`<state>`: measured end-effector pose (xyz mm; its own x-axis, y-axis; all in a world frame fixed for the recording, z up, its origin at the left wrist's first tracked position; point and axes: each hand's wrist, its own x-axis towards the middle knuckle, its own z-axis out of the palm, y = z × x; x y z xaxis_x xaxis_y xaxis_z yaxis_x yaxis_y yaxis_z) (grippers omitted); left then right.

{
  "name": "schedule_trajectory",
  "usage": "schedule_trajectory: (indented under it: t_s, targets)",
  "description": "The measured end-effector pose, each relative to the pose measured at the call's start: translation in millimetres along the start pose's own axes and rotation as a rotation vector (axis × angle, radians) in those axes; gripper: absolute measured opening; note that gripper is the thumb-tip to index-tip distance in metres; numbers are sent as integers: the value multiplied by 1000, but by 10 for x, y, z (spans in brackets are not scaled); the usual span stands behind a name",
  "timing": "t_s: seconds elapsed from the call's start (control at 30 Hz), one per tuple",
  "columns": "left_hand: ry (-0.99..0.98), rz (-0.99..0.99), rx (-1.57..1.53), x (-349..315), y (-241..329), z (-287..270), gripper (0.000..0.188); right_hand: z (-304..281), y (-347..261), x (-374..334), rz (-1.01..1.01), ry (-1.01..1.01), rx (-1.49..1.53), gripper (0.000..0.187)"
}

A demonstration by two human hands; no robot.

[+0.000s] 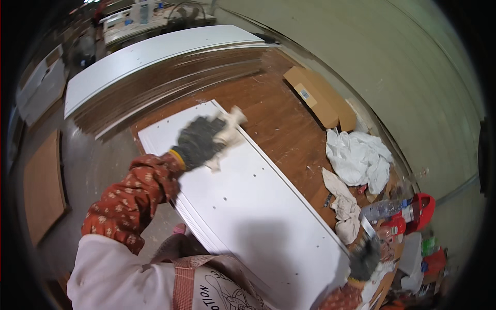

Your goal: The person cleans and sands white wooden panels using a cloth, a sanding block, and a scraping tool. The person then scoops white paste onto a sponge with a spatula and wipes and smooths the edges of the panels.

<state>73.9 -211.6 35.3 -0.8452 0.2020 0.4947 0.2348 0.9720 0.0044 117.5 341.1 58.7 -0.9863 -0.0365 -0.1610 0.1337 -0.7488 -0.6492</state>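
Note:
My left hand [199, 142], in a dark grey work glove, presses a cream cloth rag [230, 133] onto the far end of a white panel [248, 201]. The fingers are closed on the rag, and both are smeared a little by motion. Small dark holes dot the panel's face, and more panels seem to lie stacked under it. At the panel's near right corner is my gloved right hand [365, 259], blurred. A flat, pale blade that looks like a putty knife [368, 227] sticks up out of it; its handle is hidden.
Beyond lies a tall stack of white-topped boards [165, 49]. On the brown tabletop [279, 119] are a cardboard box [320, 98], a crumpled white plastic bag [359, 157], another rag [343, 206] and plastic bottles [382, 209]. A wall [392, 67] runs along the right.

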Motion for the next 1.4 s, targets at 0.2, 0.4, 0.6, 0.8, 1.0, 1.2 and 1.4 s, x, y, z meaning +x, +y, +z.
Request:
schedule_trajectory:
  t_s: [0.2, 0.4, 0.6, 0.8, 1.0, 1.2, 1.4]
  targets:
    - [-176, -312, -502, -88, -1015, -53, 61, 1718, 1769, 708, -139, 7, -187, 21]
    - [-54, -174, -471, -284, -1147, 32, 61, 1790, 2554, 1276, -684, -42, -1323, 20]
    - [17, -110, -483, -315, -1179, 67, 59, 2173, 2528, 1291, -971, -112, -1943, 24]
    - [16, -159, -525, -327, -1173, 57, 56, 2587, 2426, 1230, -1138, -356, -2079, 18]
    - [27, -207, -638, -259, -1129, -2, 55, 2576, 2408, 1285, -1082, -506, -2125, 23]
    - [-14, -246, -603, -296, -1174, 3, 52, 2619, 2466, 1291, -1020, -566, -2167, 28]
    - [5, -212, -540, -270, -1104, -14, 51, 2662, 2416, 1248, -991, -628, -2170, 28]
